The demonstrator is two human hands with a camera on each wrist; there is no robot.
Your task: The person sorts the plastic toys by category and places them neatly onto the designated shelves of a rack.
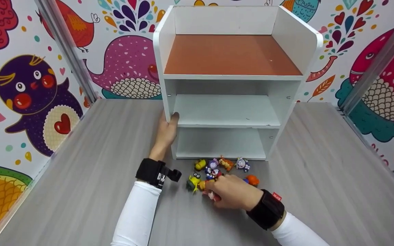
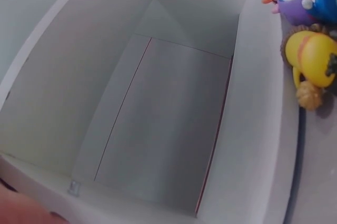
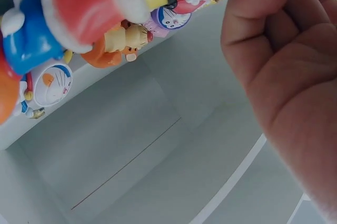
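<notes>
My left hand (image 1: 167, 131) grips the left side panel of a small white shelf unit (image 1: 227, 126); part of that hand shows at the corner of the left wrist view. Over a cluster of small toy figures on the floor, my right hand (image 1: 235, 192) curls its fingers down on a small figure, whose hold is mostly hidden. A pink figure (image 1: 214, 196) peeks out below it. Around the hand lie a green-and-yellow figure (image 1: 193, 181), a yellow figure (image 1: 200, 165), a tiger-like orange figure (image 1: 226, 163) and a blue-and-white figure (image 1: 242, 164). In the right wrist view, a red-and-yellow figure (image 3: 87, 8) looms close.
The shelf unit has a brown top board (image 1: 231, 54) with raised sides, and a middle shelf (image 1: 227, 109) and bottom shelf (image 1: 221, 143) below. An orange-and-blue figure (image 1: 252, 180) lies right of the hand. Grey floor (image 1: 320, 171) surrounds the unit, with patterned walls behind.
</notes>
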